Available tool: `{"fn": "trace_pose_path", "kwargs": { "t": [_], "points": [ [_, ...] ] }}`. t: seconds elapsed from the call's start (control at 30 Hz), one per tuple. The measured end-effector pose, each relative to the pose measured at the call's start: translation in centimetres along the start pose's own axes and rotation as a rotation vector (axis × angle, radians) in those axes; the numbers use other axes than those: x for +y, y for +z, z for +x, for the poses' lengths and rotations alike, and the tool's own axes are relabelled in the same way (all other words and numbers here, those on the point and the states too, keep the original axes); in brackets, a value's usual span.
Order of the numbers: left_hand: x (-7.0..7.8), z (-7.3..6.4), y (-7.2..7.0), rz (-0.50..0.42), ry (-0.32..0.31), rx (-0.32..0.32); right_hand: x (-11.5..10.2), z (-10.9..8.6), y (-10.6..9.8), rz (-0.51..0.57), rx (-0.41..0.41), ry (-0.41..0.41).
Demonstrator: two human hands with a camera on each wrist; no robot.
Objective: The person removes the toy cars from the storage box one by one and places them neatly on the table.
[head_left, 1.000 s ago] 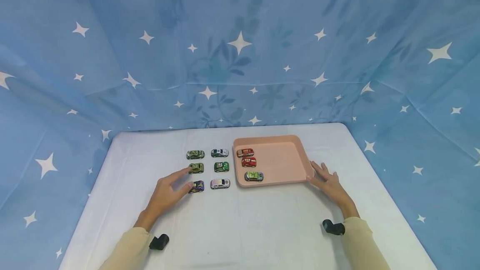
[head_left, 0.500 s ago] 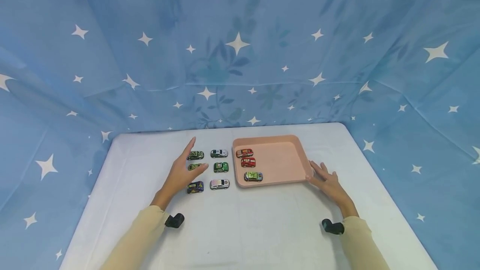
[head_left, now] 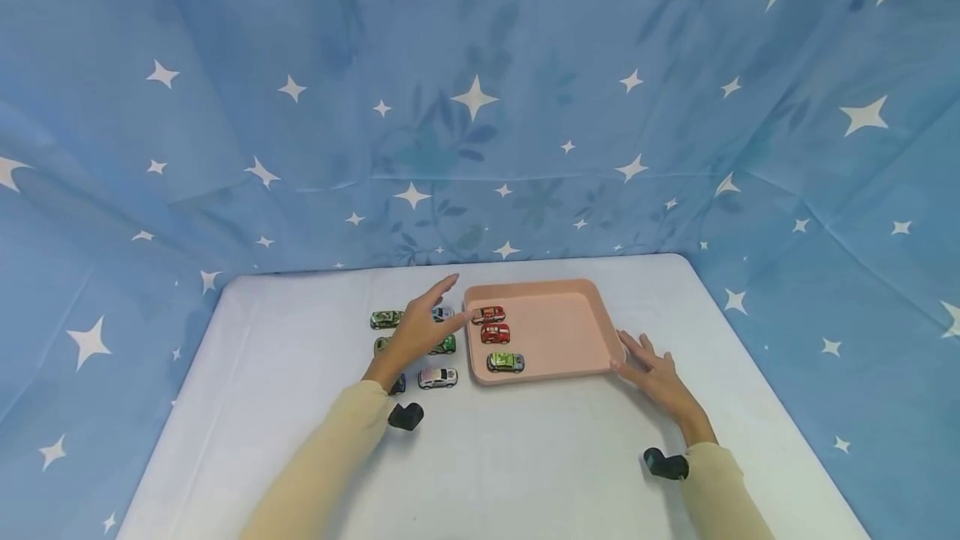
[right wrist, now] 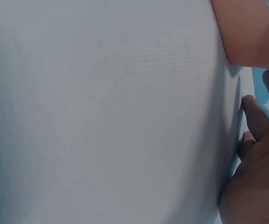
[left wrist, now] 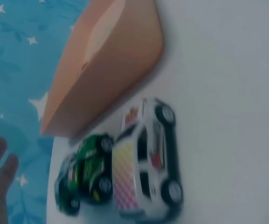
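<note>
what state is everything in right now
Tray: upright, partly filled
Left hand: open, fingers extended
Right hand: open, at tray corner
Orange car: in tray
Red car: in tray
Lime car: in tray
Checkered car: upright on table
Camouflage car: on table
Green car: partly hidden
Olive car: partly hidden
Blue car: partly hidden
White car: partly hidden

Tray (head_left: 558, 336) — common to all views
</note>
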State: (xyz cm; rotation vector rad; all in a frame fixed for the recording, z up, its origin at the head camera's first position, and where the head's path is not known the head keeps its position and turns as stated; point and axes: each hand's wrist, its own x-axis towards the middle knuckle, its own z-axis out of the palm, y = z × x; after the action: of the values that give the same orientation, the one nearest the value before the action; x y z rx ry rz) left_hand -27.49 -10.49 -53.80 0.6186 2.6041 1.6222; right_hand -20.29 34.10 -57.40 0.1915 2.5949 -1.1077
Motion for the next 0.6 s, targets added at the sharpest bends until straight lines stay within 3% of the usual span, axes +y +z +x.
{"fn": "trace_pose_path", "kwargs": {
  "t": [0.2, 0.37, 0.6],
  "points": [
    [0.8, 2.0, 2.1, -0.085, -0.007, -0.078, 0.1, 0.0, -0.1, 0.0, 0.0, -0.016],
    [0.8, 3.1, 3.3, -0.039, -0.026, -0.139, 0.0, 0.1, -0.3, 0.0, 0.017, -0.037],
    [0.5, 4.4, 3.7, 0.003, -0.037, -0.171, 0.2, 0.3, -0.1, 0.002, 0.022, -0.042]
  ]
}}
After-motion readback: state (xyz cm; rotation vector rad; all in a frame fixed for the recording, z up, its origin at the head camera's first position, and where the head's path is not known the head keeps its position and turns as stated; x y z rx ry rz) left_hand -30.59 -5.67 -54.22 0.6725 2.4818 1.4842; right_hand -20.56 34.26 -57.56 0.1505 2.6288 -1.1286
